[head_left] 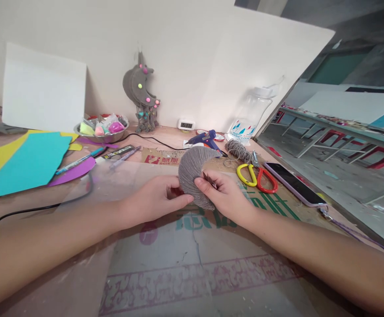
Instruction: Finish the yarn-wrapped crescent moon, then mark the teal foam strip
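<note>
A crescent wrapped in grey yarn (192,165) is held upright between my two hands above the printed cardboard. My left hand (159,196) grips its lower left edge, thumb in front and fingers partly hidden behind. On the other side my right hand (227,193) pinches the crescent, with the thumb pressed on its inner curve. A small dark pointed piece sticks out by the right thumb; I cannot make out what it is. Beyond the hands lie a blue glue gun (205,138), a tangle of grey yarn (238,151) and scissors with yellow and red handles (267,180).
A decorated grey crescent (134,88) hangs against the white board. At left are coloured sheets (27,163), pens (117,154) and a metal bowl (103,137) of bright clay. A small clock (186,125), a clear bottle (249,114) and a phone (294,185) stand or lie around.
</note>
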`<state>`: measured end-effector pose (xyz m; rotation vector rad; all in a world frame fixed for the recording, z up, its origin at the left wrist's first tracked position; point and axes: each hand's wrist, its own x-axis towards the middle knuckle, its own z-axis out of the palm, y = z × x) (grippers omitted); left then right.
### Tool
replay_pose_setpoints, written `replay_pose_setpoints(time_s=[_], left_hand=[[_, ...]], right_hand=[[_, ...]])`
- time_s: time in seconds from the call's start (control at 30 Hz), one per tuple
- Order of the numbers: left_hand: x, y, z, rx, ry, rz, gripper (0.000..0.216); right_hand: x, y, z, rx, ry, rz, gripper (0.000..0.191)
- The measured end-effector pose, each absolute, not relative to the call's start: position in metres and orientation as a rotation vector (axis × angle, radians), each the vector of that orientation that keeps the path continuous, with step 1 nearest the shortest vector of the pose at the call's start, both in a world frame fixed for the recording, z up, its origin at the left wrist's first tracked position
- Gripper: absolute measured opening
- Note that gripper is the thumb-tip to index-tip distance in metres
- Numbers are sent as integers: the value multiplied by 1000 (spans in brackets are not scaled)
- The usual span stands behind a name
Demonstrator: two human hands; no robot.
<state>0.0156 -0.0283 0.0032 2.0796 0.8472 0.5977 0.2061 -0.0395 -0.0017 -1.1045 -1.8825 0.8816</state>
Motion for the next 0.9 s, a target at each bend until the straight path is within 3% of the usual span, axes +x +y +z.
replay_pose_setpoints(time_s=[0.57, 0.9], left_hand=[[16, -27, 2, 2079, 856, 591, 28], [15, -28, 4, 2083, 885, 606, 25]], right_hand=[[207, -39, -1, -1105, -1921, 774, 38], [207, -38, 0, -1023, -1829, 1133, 34]])
